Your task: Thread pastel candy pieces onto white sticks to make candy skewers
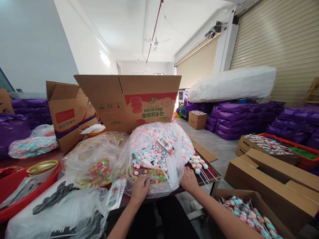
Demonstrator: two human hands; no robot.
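Workshop table (209, 176); left hand (140, 188), fingers curled, at rings (156, 173); right hand (188, 179) against bag (171, 188), skewers (198, 163) just beyond; grips unclear. Likely picking step; next calls for light pinch.

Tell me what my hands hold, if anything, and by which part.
I cannot tell: the left hand is at the front edge, the right hand at the right side, of the bulging clear plastic bag.

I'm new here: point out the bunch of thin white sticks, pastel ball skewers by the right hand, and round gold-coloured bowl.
Bunch of thin white sticks (171, 169), head view: middle of their length.
Pastel ball skewers (198, 164), head view: the clustered balls.
Round gold-coloured bowl (43, 166), head view: its inside.
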